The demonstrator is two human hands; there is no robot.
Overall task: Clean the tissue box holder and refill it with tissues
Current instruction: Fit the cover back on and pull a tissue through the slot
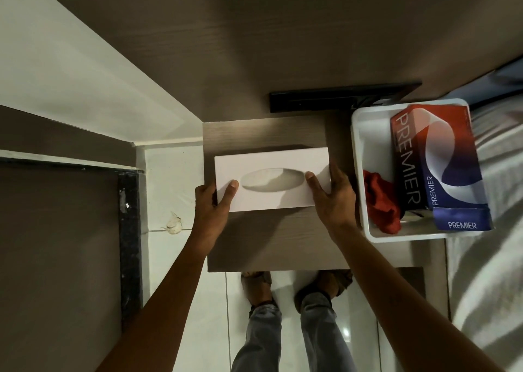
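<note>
Item: white tissue box holder, rectangular, with an oval opening in its top face; it sits on a small wood-grain bedside table, towards the table's rear half. Left hand: clasped on the holder's left end, thumb lying on the top face just beside the oval opening. Right hand: clasped on the holder's right end, thumb likewise on top beside the opening. White plastic tub: right of the holder, just beside the right hand, overhanging the table's right side. Contents of tub: a red, white and blue tissue box printed PREMIER, leaning at a tilt, and a crumpled red cloth on the side nearer the holder. Black bar-shaped fitting: behind the holder, against the wood-panelled wall. Below the table's front edge: white floor tiles and the person's two feet.
</note>
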